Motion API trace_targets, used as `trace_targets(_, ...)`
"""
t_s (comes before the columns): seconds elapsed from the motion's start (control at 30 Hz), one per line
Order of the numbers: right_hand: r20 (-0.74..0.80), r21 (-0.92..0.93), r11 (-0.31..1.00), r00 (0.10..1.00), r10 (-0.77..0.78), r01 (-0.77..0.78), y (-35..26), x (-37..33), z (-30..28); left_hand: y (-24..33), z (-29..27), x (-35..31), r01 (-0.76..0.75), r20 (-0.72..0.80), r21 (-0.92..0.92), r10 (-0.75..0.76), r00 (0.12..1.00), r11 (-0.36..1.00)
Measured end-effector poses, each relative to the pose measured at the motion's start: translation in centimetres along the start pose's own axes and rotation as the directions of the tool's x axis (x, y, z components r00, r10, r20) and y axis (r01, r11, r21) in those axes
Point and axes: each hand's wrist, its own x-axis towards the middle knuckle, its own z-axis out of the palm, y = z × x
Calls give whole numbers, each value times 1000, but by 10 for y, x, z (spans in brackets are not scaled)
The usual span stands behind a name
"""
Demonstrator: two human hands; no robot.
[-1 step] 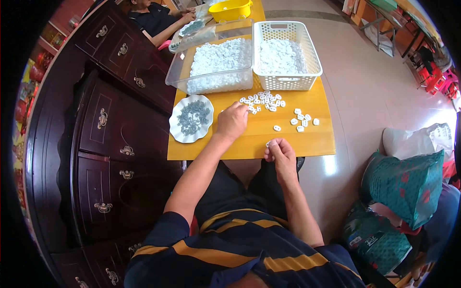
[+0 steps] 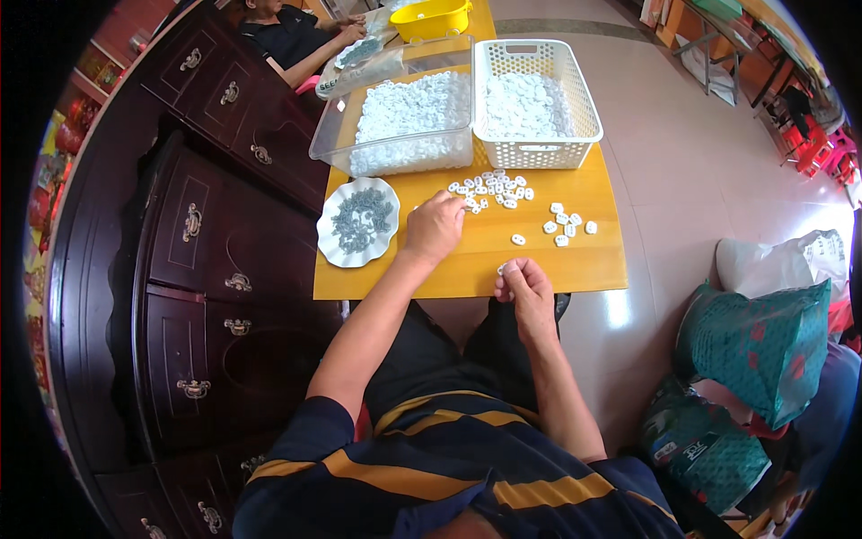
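My left hand (image 2: pixel 436 226) is over the table, fingers curled at the near-left edge of a loose cluster of small white oval pieces with dark spots (image 2: pixel 509 204). Its fingertips are partly hidden, so what they grip cannot be made out. At the table's front edge, my right hand (image 2: pixel 528 292) pinches a small white piece (image 2: pixel 501 269) between thumb and forefinger. A smaller group of the same ovals (image 2: pixel 570 230) lies to the right, beyond that hand. Left of my left hand stands a white scalloped plate (image 2: pixel 327 235) holding many small grey parts (image 2: pixel 366 216).
Behind the loose pieces stand a clear plastic bin (image 2: pixel 330 135) and a white perforated basket (image 2: pixel 588 126), both heaped with white pieces. A yellow tub (image 2: pixel 431 20) is farther back, near another person (image 2: pixel 296 40). Dark drawers (image 2: pixel 202 225) line the left; teal bags (image 2: pixel 754 346) sit right.
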Motion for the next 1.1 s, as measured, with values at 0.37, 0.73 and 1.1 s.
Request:
trace_targets(0.37, 46, -33, 999, 998, -35, 37, -9, 2, 3, -2, 3, 12, -87, 98, 36, 83, 992, 996)
trace_targets(0.73, -39, -45, 998, 998, 42, -43, -7, -1, -3, 58, -45, -16, -101, 85, -138, 114, 990, 985)
trace_targets(1.1, 73, -44, 997, 995, 64, -61, -1, 2, -4, 63, -59, -52, -264, 153, -158, 288, 945, 952)
